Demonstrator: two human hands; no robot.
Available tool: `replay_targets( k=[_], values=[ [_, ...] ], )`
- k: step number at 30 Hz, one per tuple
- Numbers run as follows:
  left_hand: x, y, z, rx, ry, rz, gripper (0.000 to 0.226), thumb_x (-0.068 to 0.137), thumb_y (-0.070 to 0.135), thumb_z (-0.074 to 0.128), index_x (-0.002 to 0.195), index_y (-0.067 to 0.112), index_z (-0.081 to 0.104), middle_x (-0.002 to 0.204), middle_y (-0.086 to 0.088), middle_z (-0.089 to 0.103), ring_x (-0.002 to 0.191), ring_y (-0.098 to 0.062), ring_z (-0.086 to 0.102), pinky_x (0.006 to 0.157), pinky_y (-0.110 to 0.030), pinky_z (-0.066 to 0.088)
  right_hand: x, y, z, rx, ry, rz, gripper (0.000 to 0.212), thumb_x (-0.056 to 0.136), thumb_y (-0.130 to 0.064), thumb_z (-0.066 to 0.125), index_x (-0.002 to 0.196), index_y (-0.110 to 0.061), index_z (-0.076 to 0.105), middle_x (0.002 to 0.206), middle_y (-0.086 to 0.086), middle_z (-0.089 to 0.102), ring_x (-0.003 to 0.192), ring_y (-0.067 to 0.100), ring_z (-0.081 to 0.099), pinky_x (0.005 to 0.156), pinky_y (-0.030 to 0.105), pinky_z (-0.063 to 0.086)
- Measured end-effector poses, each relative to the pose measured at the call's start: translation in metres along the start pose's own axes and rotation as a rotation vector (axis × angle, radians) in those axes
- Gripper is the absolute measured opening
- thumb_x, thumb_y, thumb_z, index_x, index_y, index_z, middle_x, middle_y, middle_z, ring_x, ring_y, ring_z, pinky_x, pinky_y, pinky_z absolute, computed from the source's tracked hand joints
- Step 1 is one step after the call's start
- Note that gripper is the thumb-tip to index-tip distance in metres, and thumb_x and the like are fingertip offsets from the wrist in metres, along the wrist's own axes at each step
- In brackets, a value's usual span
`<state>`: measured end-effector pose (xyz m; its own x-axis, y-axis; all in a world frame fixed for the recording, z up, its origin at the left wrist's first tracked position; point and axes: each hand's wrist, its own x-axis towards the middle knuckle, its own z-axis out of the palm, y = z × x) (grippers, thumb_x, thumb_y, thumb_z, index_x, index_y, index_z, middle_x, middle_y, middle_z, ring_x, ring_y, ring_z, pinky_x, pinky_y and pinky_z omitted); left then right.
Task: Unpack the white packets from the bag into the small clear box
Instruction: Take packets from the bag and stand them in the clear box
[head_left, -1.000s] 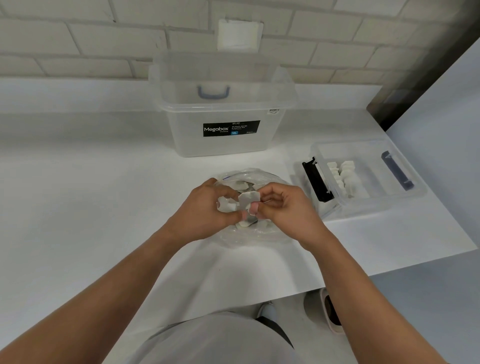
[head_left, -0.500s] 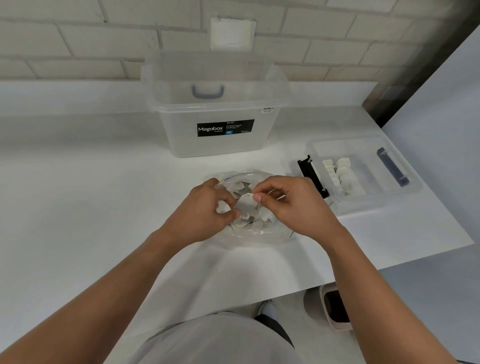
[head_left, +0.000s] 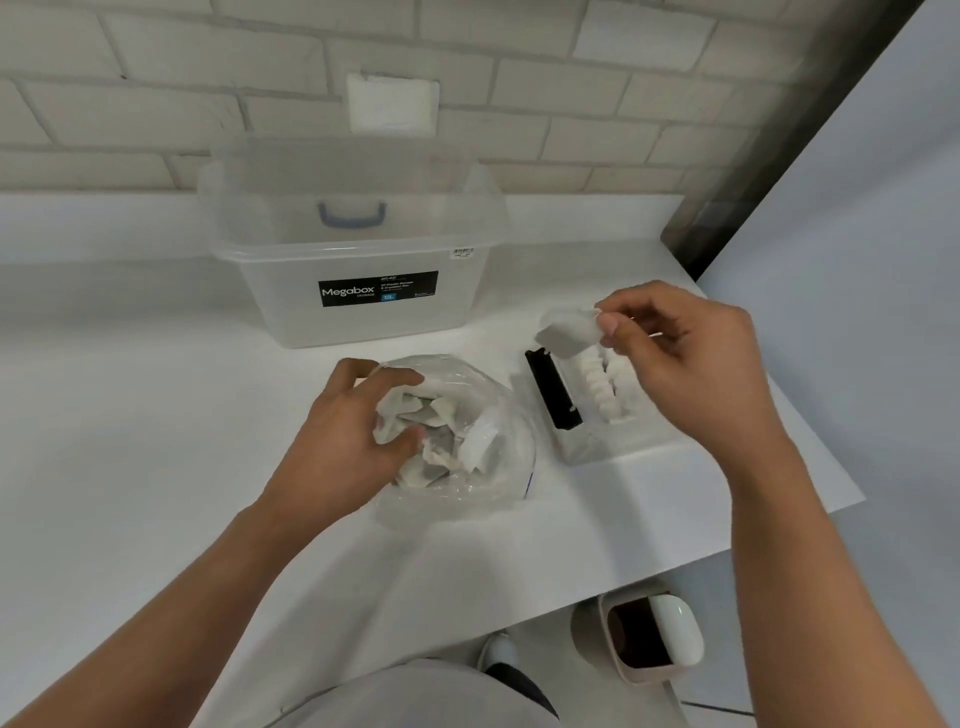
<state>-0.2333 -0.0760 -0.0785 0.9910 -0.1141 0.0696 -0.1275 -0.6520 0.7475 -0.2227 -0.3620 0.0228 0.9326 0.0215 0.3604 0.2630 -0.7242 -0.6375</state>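
Head view: the right hand (head_left: 691, 364) pinches one white packet (head_left: 566, 332) between thumb and fingertips, held above the far left corner of the small clear box (head_left: 597, 447), where a row of packets (head_left: 605, 389) already stands. Just left of the box, the left hand (head_left: 343, 447) grips the open mouth of the bag (head_left: 467, 493), with more packets (head_left: 441, 447) inside. A Megabox tub (head_left: 358, 291) stands farther back.

Right hand (head_left: 696, 364) covers most of small clear box (head_left: 597, 452). Left hand (head_left: 337, 447) hides left rim of bag (head_left: 498, 457). Fine print on tub label (head_left: 378, 289) illegible.
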Motion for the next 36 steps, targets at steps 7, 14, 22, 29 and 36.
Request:
replay_targets(
  k=[7, 14, 22, 29, 36],
  values=[
    [0.007, 0.014, 0.005, 0.026, 0.112, 0.005, 0.036, 0.084, 0.021, 0.077, 0.113, 0.039, 0.066, 0.113, 0.018, 0.055, 0.078, -0.001, 0.06, 0.075, -0.015, 0.04, 0.052, 0.089, -0.051, -0.387, -0.07, 0.125, 0.01, 0.098, -0.019, 0.065, 0.103, -0.021, 0.074, 0.087, -0.01, 0.069, 0.081, 0.01, 0.067, 0.071, 0.012, 0.045],
    [0.01, 0.022, 0.016, 0.072, 0.169, -0.029, 0.036, 0.082, 0.017, 0.079, 0.11, 0.037, 0.069, 0.113, 0.017, 0.061, 0.082, -0.003, 0.059, 0.075, -0.026, 0.042, 0.074, 0.168, -0.025, -0.565, -0.581, 0.148, 0.019, 0.093, -0.01, 0.062, 0.094, -0.022, 0.077, 0.095, -0.004, 0.072, 0.089, 0.018, 0.068, 0.084, 0.03, 0.055],
    [0.011, 0.032, 0.026, 0.084, 0.185, -0.084, 0.034, 0.083, 0.019, 0.079, 0.11, 0.038, 0.07, 0.11, 0.019, 0.061, 0.081, -0.003, 0.059, 0.077, -0.007, 0.04, 0.073, 0.198, 0.007, -0.666, -0.741, 0.128, 0.017, 0.097, -0.014, 0.062, 0.099, -0.021, 0.077, 0.101, -0.005, 0.073, 0.096, 0.015, 0.064, 0.104, 0.037, 0.04],
    [0.009, 0.035, 0.026, 0.113, 0.196, -0.097, 0.037, 0.082, 0.016, 0.08, 0.11, 0.037, 0.07, 0.109, 0.024, 0.059, 0.081, -0.002, 0.059, 0.076, -0.009, 0.04, 0.071, 0.203, 0.009, -0.634, -0.726, 0.145, 0.012, 0.096, -0.022, 0.065, 0.1, -0.018, 0.076, 0.102, 0.0, 0.073, 0.098, 0.019, 0.065, 0.094, 0.033, 0.051],
    [0.006, 0.029, 0.023, 0.14, 0.178, -0.062, 0.046, 0.082, 0.005, 0.075, 0.115, 0.036, 0.068, 0.112, 0.017, 0.06, 0.08, -0.004, 0.06, 0.073, -0.013, 0.039, 0.057, 0.141, -0.028, -0.492, -0.445, 0.093, 0.018, 0.094, -0.034, 0.069, 0.11, -0.025, 0.073, 0.1, -0.009, 0.073, 0.093, 0.011, 0.066, 0.082, 0.026, 0.05]
  ],
)
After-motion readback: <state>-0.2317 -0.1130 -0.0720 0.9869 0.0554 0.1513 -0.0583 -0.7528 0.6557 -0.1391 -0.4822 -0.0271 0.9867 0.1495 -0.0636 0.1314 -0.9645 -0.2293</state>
